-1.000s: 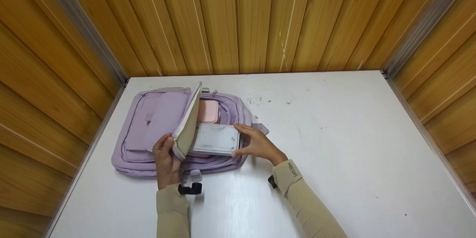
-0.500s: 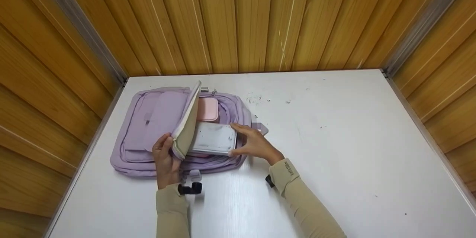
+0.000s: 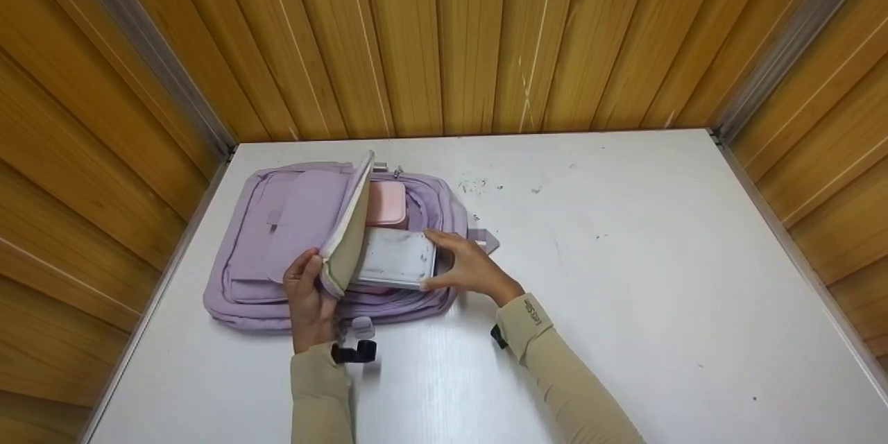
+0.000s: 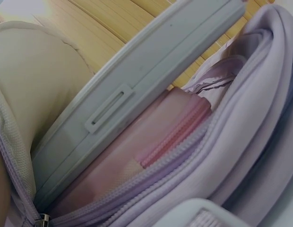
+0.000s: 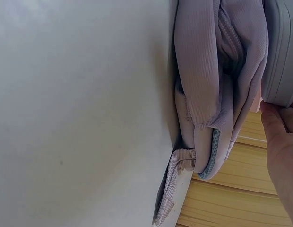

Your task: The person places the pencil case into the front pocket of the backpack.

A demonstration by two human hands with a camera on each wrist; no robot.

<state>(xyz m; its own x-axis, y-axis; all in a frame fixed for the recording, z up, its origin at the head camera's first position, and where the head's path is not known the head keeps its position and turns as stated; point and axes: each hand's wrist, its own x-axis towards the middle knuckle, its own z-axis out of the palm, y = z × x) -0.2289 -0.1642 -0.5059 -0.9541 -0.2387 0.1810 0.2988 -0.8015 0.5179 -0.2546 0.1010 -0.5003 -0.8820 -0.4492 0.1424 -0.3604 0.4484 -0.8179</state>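
A lilac backpack (image 3: 243, 305) lies on the white table, its front panel (image 3: 316, 215) lifted so that the cream lining shows. My left hand (image 3: 312, 298) pinches the near corner of that panel by its zip edge. A flat white box (image 3: 395, 258) slants into the opening, its left end hidden behind the panel. My right hand (image 3: 472, 267) holds the box's right end, thumb on the near side and fingers on the far side. In the left wrist view the box (image 4: 137, 85) shows a raised slot on its side. Behind it in the bag sits a pink case (image 3: 387, 202).
A pink item with a zip (image 4: 179, 127) lies under the box inside the bag. A strap tab (image 3: 483, 239) sticks out at the bag's right, and a buckle (image 3: 363, 326) at its near side. Wood-patterned walls (image 3: 472, 41) border the table (image 3: 659, 257).
My right hand has moved slightly left, and the white box has slid a little further under the lifted panel. My left hand has kept its hold on the panel.
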